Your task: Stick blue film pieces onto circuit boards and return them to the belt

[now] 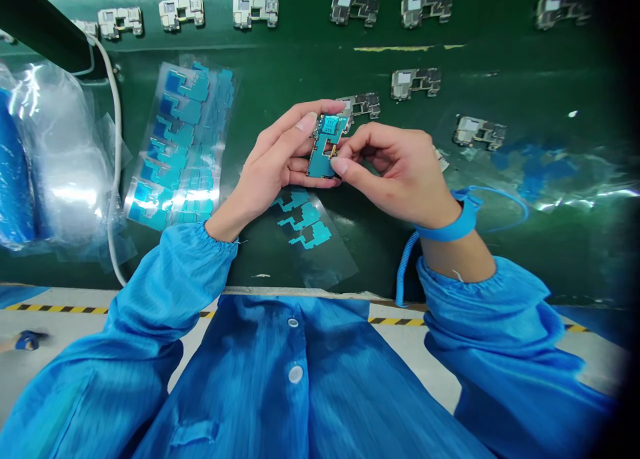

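A small circuit board (324, 146) with a blue film on its face is held up over the green belt (300, 66). My left hand (280, 162) grips its left side, fingers curled behind and thumb on top. My right hand (395, 166) pinches its right edge with thumb and forefinger. Directly below the hands lies a clear sheet (310, 229) carrying three blue stickers. A blue wrist strap (453, 222) with a coiled cord circles my right wrist.
Several bare metal-shielded boards lie on the belt, in a row at the top (255, 11) and scattered at the right (479, 131). A sheet of blue stickers (180, 146) lies left. Clear plastic bags (55, 159) and a white cable (116, 146) sit far left.
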`<state>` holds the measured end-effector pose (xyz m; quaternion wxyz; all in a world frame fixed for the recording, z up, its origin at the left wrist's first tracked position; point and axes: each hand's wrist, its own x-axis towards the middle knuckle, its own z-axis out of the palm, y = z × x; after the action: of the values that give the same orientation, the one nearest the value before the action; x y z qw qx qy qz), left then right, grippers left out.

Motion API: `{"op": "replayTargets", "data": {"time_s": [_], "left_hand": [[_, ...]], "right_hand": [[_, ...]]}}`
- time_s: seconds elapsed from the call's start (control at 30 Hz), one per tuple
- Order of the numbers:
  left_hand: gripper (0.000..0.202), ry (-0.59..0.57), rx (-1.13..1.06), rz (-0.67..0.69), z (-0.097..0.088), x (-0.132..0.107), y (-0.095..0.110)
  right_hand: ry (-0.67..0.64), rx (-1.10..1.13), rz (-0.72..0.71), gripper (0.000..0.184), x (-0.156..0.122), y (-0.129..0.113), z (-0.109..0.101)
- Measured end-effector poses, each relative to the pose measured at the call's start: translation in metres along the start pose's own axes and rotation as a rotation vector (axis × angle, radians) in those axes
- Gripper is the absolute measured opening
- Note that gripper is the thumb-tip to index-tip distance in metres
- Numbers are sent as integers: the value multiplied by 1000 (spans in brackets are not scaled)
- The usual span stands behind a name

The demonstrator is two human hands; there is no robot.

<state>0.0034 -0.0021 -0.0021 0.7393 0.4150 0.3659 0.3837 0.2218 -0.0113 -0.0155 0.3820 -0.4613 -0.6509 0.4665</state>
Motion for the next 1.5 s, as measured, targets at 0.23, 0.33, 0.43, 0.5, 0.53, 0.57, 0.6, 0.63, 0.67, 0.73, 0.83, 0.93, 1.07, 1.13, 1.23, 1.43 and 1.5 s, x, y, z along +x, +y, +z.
{"op": "replayTargets", "data": {"time_s": [0.23,0.33,0.43,0.5,0.53,0.57,0.6,0.63,0.67,0.73,0.83,0.93,1.07,1.13,1.23,1.43,1.5], "left_hand": [[49,-23,33,-25,0,1,2],[52,17,74,-24,2,1,2],[54,-6,72,-17,2,1,1],[55,-13,70,-7,1,0,2],[56,-9,75,-7,1,0,2],[56,-4,82,-11,1,0,3],[56,1,90,-17,1,0,3],[56,4,96,-22,1,-1,3],[56,4,100,-26,0,-1,3],[56,-9,108,-28,-1,-1,2],[65,-41,120,-24,-4,-1,1],[72,-37,131,-29,-5,-1,0],[71,-19,142,-23,-2,-3,1],[67,-13,144,-11,-1,-4,1],[64,-8,157,-10,0,-4,2],[63,-18,185,-8,-2,-4,1],[62,-27,185,12,-5,-2,-4]], "right_hand": [[-9,-22,-18,38,0,-3,0],[-4,-24,-14,34,0,-3,0],[-1,-25,-19,29,0,-3,0],[-5,-28,-31,27,0,-3,0],[-8,-32,-36,26,0,-3,0],[-10,-37,-39,26,0,-3,0],[-10,-41,-41,26,1,-3,0],[-9,-43,-39,27,1,-3,0],[-9,-43,-36,27,1,-3,0],[-14,-36,-29,29,1,-3,0],[-22,-32,-23,30,2,-4,0],[-28,-33,-35,28,2,-5,-1],[-29,-46,-63,24,2,-4,-2],[-27,-53,-62,25,2,-2,-2],[-28,-45,-63,26,3,0,-1],[-25,-38,-95,27,4,1,-1],[-32,-51,-117,25,5,0,-1]]}}
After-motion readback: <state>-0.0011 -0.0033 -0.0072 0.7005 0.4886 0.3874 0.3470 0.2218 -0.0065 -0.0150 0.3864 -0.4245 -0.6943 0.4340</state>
